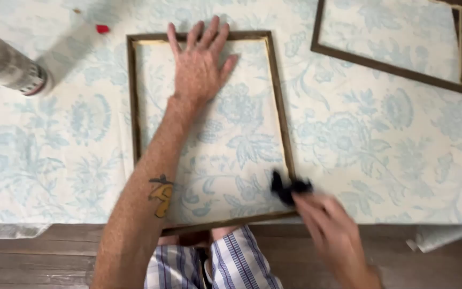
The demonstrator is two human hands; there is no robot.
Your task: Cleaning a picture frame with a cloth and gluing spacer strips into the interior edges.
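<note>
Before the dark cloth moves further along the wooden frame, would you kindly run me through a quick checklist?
1. Left hand flat, fingertips on the frame top rail: ok.
2. Right hand pinching the dark cloth: ok.
3. Cloth at the right rail near the bottom corner: ok.
4. Frame wholly on the table: not ok, its bottom rail sits at the edge.
5. Second frame clear: ok.
6. Bottle capped: cannot tell.

1. Open floral cloth on the worktop (380, 144) lies between the near wooden frame (282, 107) and the second frame (386, 63).
2. At far left, a blurred cylinder, perhaps a roll (6, 67), blocks passage.
</note>
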